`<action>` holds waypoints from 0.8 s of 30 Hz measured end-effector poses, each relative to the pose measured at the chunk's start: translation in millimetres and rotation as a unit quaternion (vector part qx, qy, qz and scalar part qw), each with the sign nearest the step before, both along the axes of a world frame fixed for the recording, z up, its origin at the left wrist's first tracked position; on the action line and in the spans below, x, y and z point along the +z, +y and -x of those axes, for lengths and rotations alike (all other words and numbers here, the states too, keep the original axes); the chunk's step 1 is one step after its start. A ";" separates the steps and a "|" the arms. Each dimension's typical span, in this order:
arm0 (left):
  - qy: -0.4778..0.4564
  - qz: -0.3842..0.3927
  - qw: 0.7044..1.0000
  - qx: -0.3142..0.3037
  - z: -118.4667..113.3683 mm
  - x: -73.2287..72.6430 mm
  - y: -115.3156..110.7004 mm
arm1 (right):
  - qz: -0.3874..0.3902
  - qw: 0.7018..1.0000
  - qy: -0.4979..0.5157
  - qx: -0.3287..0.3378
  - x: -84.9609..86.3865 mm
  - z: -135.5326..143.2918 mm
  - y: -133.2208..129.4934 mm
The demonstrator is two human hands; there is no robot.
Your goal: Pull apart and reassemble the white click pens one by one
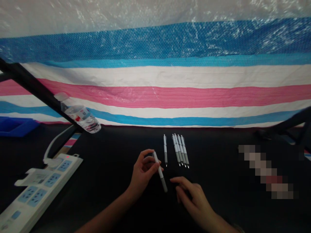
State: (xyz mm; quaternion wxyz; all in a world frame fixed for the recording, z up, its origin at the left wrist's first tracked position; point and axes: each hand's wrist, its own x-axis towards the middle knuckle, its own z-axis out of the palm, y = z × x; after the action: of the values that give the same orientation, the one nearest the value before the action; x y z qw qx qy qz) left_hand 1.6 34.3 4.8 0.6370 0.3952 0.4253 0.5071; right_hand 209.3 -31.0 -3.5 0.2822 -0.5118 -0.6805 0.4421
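Note:
My left hand [145, 170] is closed on a white pen [159, 170] with a grey grip. The held pen slants, its upper end by my index finger and its grey end pointing down toward my right hand. Just right of that grey end, my right hand [193, 197] holds nothing, its index finger stretched out and the others bent beneath. Beyond my hands, a single white pen [165, 150] lies on the black table [116, 155]. Beside it, several matching pens [180, 150] lie side by side, their tips toward me.
At left lies a white power strip [41, 191] with a plugged-in cable. A clear plastic bottle [84, 118] leans by a black bar [39, 87]. A blue bin [17, 126] sits farther left. Striped sheeting [170, 97] hangs behind the table. A blurred patch [267, 173] hides something at right.

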 end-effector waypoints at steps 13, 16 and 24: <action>0.064 -0.001 0.998 -0.020 5.2 13.7 21.1 | -0.007 1.000 0.000 -0.003 -6.8 -1.6 -2.5; 0.170 -0.050 0.984 -0.036 2.8 14.6 44.8 | -0.016 1.000 -0.011 -0.005 -6.8 -1.1 -2.6; 0.319 -0.143 0.936 -0.049 -14.7 -2.9 100.2 | -0.022 1.000 -0.008 -0.005 -5.1 1.0 -3.8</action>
State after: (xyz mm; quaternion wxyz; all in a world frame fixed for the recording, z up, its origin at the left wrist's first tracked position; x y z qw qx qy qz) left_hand 16.2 134.5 1.9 0.4289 0.6434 0.5094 0.3776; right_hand 208.4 -34.8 -8.5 0.2903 -0.5123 -0.6894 0.4219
